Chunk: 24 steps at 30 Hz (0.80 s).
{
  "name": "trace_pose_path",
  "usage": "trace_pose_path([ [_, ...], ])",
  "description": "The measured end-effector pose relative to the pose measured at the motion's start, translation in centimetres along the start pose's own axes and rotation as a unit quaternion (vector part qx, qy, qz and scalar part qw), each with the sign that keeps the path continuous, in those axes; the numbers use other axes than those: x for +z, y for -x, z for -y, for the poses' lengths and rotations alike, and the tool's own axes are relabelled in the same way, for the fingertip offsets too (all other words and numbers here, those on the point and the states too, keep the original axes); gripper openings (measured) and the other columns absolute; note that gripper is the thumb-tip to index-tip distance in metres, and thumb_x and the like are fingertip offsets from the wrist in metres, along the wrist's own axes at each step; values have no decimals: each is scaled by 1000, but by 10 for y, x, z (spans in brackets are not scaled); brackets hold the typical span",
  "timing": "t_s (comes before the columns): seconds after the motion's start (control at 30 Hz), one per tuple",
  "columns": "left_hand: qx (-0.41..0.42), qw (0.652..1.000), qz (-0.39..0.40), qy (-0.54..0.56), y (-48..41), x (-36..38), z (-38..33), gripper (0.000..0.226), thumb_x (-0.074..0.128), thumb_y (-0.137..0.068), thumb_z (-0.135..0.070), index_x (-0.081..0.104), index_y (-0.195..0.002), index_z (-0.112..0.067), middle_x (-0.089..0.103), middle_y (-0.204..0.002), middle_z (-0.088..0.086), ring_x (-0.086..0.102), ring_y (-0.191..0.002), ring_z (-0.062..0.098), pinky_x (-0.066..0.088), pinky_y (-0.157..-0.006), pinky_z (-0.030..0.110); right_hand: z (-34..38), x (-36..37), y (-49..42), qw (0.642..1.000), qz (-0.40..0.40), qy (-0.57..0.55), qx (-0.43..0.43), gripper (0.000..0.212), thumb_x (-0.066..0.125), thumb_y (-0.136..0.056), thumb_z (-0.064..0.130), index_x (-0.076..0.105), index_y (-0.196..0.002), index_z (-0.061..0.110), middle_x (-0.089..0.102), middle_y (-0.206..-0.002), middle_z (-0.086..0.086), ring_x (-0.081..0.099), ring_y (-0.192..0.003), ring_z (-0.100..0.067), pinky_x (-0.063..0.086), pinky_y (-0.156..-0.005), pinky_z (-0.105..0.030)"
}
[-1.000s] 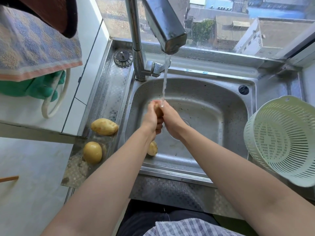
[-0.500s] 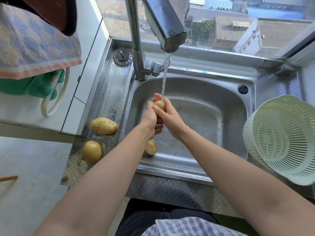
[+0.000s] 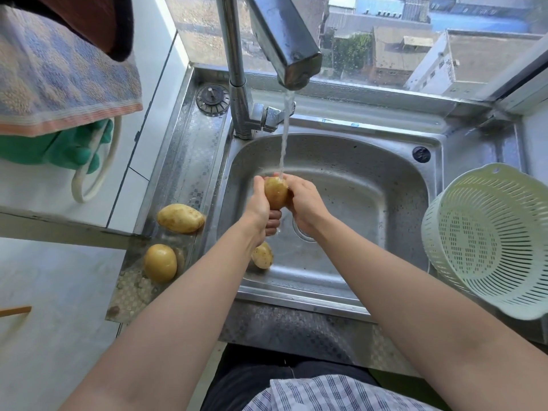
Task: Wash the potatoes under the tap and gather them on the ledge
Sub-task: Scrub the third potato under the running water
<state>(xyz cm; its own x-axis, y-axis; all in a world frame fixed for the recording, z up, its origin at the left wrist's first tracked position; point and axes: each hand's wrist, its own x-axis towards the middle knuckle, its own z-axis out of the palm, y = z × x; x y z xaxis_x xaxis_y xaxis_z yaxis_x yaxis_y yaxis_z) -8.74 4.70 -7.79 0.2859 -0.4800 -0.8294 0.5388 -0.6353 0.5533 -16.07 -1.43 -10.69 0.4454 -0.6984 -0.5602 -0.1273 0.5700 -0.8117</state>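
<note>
Potato [image 3: 275, 192] held upright under tap [image 3: 284, 40] stream, gripped between left hand [image 3: 261, 203] and right hand [image 3: 305, 203], over sink [image 3: 370, 203]. Two potatoes [image 3: 180, 218] [image 3: 160, 263] judged washed, lying on left ledge [image 3: 189, 161]. One potato [image 3: 262, 255] left in sink, not yet washed. Task judged past halfway.

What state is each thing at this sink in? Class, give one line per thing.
Tap, running.
Held potato, wet, under the stream.
Left hand, grips the held potato.
Right hand, grips the held potato.
Long potato, lying on the ledge.
Round potato, lying on the ledge.
Sink potato, lying in the basin.
Colander, tipped on its side, empty.
Sink strainer, lying on the ledge.
</note>
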Motion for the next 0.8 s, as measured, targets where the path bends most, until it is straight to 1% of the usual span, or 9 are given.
trace_pose_path([
  [0.1,2,1000,-9,7,0,-1,0,75,9,-91,-71,43,-58,-14,34,-39,0,25,-31,10,18,-34,14,-6,-3,6,996,66,-52,-10,25,44,-100,18,56,-122,22,61,-127,-17,64,-98,-21,54,-89,-37],
  [0.17,9,1000,-11,0,1,2,0,79,10,-90,-73,51,-63,-11,41,-42,1,31,-35,11,23,-36,16,-5,-1,11,997,76,2,-32,25,51,-97,26,62,-118,17,65,-114,-13,61,-71,-12,52,-59,-23],
  [0.23,34,999,-4,-8,2,8,2,81,15,-89,-75,59,-73,-9,46,-49,2,36,-41,11,27,-39,19,-2,4,10,998,25,45,-45,23,55,-95,31,68,-103,14,67,-94,-10,57,-64,-12,43,-47,-20],
  [0.3,65,998,-2,-23,3,15,5,75,23,-90,-73,63,-85,-10,48,-57,2,38,-46,11,31,-42,20,3,10,10,998,-48,26,-35,30,53,-96,33,69,-80,14,67,-76,-7,60,-67,-19,44,-49,-23],
  [0.37,90,996,-21,-15,3,19,7,65,26,-94,-65,62,-84,-11,45,-55,2,37,-44,10,30,-41,19,6,12,7,997,-75,-1,-18,37,49,-98,34,70,-76,13,68,-71,-8,63,-66,-23,45,-47,-22],
  [0.57,68,992,-64,82,-3,11,0,60,23,-100,-52,58,-72,-11,55,-59,6,45,-47,14,38,-46,24,-2,0,11,995,81,-53,-11,32,54,-97,21,57,-128,14,63,-115,-11,61,-78,-13,45,-49,-16],
  [0.63,57,992,-55,102,-2,16,3,57,23,-101,-49,60,-76,-15,61,-71,7,53,-61,18,42,-55,29,-4,7,10,999,40,5,-21,26,60,-93,21,61,-118,14,65,-111,-13,59,-81,-17,42,-43,-14],
  [0.73,47,993,-40,99,0,26,7,57,22,-101,-50,59,-75,-16,58,-71,7,49,-58,16,39,-52,27,-1,11,3,994,-78,57,-45,28,59,-94,31,68,-95,5,67,-86,-12,59,-75,-20,43,-50,-22],
  [0.8,49,993,-47,97,0,24,5,55,23,-101,-50,57,-75,-15,53,-65,6,41,-47,12,35,-45,22,0,3,0,997,-44,54,-42,30,57,-95,30,68,-99,2,69,-92,-17,61,-82,-22,47,-57,-25],
])
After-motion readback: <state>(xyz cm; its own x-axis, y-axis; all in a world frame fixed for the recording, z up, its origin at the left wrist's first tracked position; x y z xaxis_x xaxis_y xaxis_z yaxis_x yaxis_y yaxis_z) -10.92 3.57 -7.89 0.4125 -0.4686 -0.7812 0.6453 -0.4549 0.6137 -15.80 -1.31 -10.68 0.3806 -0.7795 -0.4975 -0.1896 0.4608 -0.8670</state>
